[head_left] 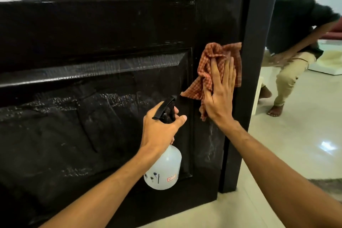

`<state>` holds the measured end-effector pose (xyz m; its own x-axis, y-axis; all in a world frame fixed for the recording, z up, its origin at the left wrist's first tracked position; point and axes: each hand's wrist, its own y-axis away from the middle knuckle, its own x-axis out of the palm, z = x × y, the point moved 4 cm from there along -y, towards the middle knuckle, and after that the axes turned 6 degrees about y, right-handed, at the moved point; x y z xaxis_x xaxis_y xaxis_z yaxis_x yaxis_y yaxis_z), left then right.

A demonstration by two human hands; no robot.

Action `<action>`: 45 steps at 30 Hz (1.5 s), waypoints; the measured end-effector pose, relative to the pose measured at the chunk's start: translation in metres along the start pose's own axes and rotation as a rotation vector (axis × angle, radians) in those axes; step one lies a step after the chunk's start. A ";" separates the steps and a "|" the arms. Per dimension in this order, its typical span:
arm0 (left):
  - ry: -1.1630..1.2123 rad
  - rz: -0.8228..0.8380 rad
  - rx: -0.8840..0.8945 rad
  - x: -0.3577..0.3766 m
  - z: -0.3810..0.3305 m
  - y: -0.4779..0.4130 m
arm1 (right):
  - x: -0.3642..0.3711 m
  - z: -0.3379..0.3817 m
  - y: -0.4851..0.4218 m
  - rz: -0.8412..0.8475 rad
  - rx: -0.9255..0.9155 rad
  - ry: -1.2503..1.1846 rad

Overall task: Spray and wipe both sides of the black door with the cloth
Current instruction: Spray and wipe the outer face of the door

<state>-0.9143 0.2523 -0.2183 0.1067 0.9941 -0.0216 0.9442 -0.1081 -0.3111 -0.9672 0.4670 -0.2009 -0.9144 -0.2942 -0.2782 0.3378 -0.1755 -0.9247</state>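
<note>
At center frame, my right hand (220, 96) is pressing the checked cloth (209, 65) flat-fingered against the black door (92, 42). Just below and left of it, my left hand (161, 127) is gripping the spray bottle (164, 168) by its neck.

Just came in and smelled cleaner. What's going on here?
A person is cleaning the black door. The right hand presses a checked cloth flat against the door near its edge. The left hand grips a spray bottle by its neck. The panels look streaked and wet.
</note>
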 end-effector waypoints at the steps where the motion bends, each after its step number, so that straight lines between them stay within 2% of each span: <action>1: 0.000 -0.008 -0.010 0.001 0.006 0.001 | 0.009 -0.006 0.028 0.038 0.016 -0.010; 4: 0.000 0.007 -0.046 0.006 0.017 0.005 | 0.028 -0.021 0.131 0.226 0.022 0.038; 5: -0.008 0.015 -0.054 0.008 0.018 0.006 | 0.029 -0.025 0.141 0.254 -0.006 0.049; 7: -0.034 0.022 -0.051 0.011 0.018 0.002 | 0.027 -0.022 0.103 0.207 -0.042 0.011; 11: -0.103 0.044 -0.056 0.020 0.026 0.001 | 0.010 -0.006 0.010 0.000 -0.052 0.011; 13: -0.144 0.075 -0.061 0.028 0.037 0.011 | 0.019 -0.018 0.043 0.026 -0.016 0.004; 16: -0.160 0.095 -0.104 0.031 0.055 0.025 | 0.034 -0.041 0.153 0.239 0.036 0.075; 18: -0.173 0.084 -0.144 0.030 0.065 0.031 | 0.036 -0.047 0.192 0.340 -0.026 0.136; 22: -0.197 0.082 -0.154 0.028 0.083 0.033 | 0.032 -0.027 0.123 0.208 -0.077 0.095; 25: -0.185 0.095 -0.160 0.032 0.093 0.041 | 0.035 -0.032 0.129 0.173 -0.019 0.056; 29: -0.178 0.090 -0.184 0.035 0.101 0.052 | 0.041 -0.059 0.239 0.392 0.094 0.068; 31: -0.173 0.091 -0.187 0.033 0.102 0.054 | 0.046 -0.060 0.254 0.452 0.130 0.067; 33: -0.185 0.079 -0.174 0.027 0.106 0.056 | 0.050 -0.048 0.228 0.396 0.138 0.026; 35: -0.171 0.066 -0.174 0.024 0.112 0.057 | 0.048 -0.040 0.197 0.264 0.129 0.018; 37: -0.157 0.058 -0.182 0.024 0.121 0.057 | 0.051 -0.043 0.198 0.199 0.159 0.012; 42: -0.160 0.086 -0.192 0.019 0.142 0.060 | 0.075 -0.054 0.333 0.446 0.338 0.044; 45: -0.164 0.107 -0.170 0.022 0.142 0.055 | 0.078 -0.045 0.293 0.370 0.338 -0.012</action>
<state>-0.9042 0.2704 -0.3705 0.1699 0.9641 -0.2039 0.9706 -0.1995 -0.1347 -0.9496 0.4349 -0.5053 -0.7177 -0.4051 -0.5665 0.6942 -0.3516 -0.6281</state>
